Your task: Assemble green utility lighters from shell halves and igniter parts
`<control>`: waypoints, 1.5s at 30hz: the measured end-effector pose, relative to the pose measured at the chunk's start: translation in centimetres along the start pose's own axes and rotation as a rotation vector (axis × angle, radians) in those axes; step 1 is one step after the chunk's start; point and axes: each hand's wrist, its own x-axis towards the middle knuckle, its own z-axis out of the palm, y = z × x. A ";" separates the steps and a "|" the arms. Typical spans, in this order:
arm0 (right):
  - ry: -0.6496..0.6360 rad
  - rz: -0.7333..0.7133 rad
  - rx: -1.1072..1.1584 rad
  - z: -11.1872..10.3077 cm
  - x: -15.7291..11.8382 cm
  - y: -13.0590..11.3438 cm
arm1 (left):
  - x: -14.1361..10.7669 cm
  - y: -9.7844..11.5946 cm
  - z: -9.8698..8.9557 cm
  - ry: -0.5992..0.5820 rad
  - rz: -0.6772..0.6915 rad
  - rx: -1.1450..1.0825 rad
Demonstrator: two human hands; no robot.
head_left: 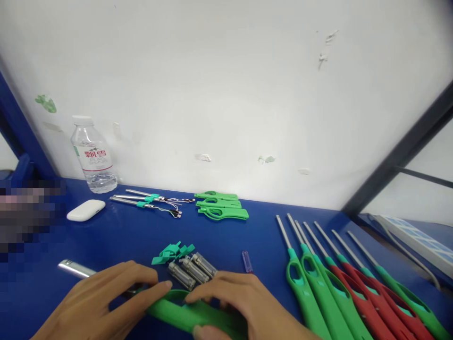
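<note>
Near the bottom centre, a green lighter casing [177, 315] lies between my two hands, with a metal tube [76, 269] sticking out to the left. My left hand [106, 297] grips the casing's left end, thumb and fingers pressed on it. My right hand [240, 302] is wrapped round the casing's right part. Just behind are several clear gas cartridges [182, 275] and a small pile of teal plastic pieces [171, 252]. To their right lies a small purple piece [247, 262].
Assembled green lighters [309, 302] and red ones [368, 307] lie at the right. Against the wall are green casing halves [226, 213], metal tubes with wires [129, 201], a white case [86, 210] and a water bottle [94, 158]. A person's blurred part shows far left.
</note>
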 end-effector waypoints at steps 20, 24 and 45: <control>0.240 -0.271 -0.171 0.2 1.7 1.7 | 0.7 0.2 0.0 0.027 -0.147 -0.066; 0.295 -0.392 -0.127 0.2 1.8 2.4 | 0.7 0.4 0.0 0.023 -0.146 -0.057; 0.769 -0.637 -0.763 1.0 1.4 2.3 | 0.7 -0.3 0.3 0.034 -0.135 -0.016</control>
